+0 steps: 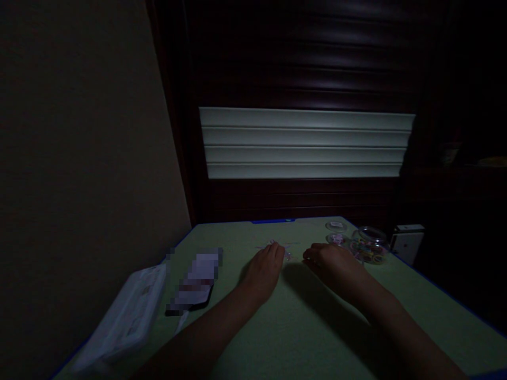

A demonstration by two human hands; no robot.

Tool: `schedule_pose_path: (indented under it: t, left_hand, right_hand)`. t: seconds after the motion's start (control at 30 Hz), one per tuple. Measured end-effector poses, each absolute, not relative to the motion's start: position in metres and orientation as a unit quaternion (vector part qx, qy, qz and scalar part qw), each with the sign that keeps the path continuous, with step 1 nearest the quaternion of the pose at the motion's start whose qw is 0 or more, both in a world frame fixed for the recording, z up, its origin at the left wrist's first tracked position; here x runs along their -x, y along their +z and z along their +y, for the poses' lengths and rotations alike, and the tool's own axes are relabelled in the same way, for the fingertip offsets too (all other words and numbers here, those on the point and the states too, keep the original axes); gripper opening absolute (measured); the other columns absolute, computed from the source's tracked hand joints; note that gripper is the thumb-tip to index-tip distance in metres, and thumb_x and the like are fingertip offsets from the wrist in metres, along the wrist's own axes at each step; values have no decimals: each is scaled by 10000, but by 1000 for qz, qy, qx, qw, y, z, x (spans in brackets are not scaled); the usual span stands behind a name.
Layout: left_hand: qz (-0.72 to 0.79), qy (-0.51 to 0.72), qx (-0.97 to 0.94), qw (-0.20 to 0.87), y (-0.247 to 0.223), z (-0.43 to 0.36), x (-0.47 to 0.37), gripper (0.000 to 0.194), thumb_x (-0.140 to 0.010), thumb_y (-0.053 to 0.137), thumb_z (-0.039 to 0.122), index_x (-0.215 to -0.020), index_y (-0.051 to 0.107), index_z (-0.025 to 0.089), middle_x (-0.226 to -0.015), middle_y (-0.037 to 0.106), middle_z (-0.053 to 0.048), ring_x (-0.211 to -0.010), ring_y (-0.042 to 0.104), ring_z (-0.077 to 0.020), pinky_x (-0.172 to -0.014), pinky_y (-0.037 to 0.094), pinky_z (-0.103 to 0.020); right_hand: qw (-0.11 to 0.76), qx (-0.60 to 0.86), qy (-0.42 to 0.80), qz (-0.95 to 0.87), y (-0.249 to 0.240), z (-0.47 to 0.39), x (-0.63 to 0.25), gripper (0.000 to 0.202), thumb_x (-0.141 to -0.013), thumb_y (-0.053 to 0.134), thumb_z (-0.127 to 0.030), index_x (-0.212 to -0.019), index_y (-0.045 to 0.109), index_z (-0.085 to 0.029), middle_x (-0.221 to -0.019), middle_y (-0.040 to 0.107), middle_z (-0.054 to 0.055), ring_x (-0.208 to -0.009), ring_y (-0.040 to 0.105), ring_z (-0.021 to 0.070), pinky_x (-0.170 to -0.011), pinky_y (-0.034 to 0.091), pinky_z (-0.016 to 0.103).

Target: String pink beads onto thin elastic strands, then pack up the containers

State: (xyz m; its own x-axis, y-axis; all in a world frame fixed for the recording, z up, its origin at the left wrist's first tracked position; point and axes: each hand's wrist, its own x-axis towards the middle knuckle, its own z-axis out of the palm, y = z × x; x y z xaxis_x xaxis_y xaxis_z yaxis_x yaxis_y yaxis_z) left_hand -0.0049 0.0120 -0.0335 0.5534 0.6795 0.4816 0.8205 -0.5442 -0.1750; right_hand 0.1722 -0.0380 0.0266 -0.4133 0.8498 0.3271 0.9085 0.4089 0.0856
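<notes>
My left hand (266, 265) rests on the green table near its middle, fingers bent together over a small pale item (288, 255) with thin strands sticking out. What its fingertips grip is too small and dark to name. To the right, my right hand (330, 261) hovers a little above the table, fingers drawn together in a pinch; anything between them cannot be made out. Beyond it stands a clear round jar (370, 245) of colourful rings. A small dish of pinkish pieces (338, 239) sits beside the jar, and a clear lid (336, 226) lies behind the dish.
A long white plastic case (127, 311) lies at the table's left edge. Next to it is a blurred-out phone-like object (198, 277) with a white cable. A white box (407, 243) stands past the right edge. Wall at left, dark slatted panel behind.
</notes>
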Motion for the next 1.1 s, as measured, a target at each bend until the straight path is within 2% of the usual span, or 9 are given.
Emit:
schedule_pose_path:
  t: [0.4,0.57,1.1]
  left_hand:
    - [-378,-209,871,235,-36,10,0,232,-826,371,20,-1005,461,138,-998,548,-76,-929,526,-200,-824,441,-342]
    - [-356,-202,883,228,-33,6,-2,185,-828,387,31,-949,465,146,-927,545,-58,-855,528,-193,-783,450,-338]
    - [-330,-198,894,228,-33,7,-2,160,-835,383,49,-937,467,139,-903,534,-58,-831,518,-192,-763,453,-335]
  right_hand:
    - [126,526,-118,-832,25,-38,-173,162,-832,470,-196,-859,629,-200,-824,651,38,-705,605,160,-563,334,242]
    - [111,523,-113,-838,27,-38,-170,170,-839,469,-198,-907,625,-207,-847,650,42,-737,608,157,-593,348,237]
    - [100,508,-158,-841,27,-38,-169,219,-874,417,-186,-777,613,-179,-768,645,41,-660,586,146,-553,313,236]
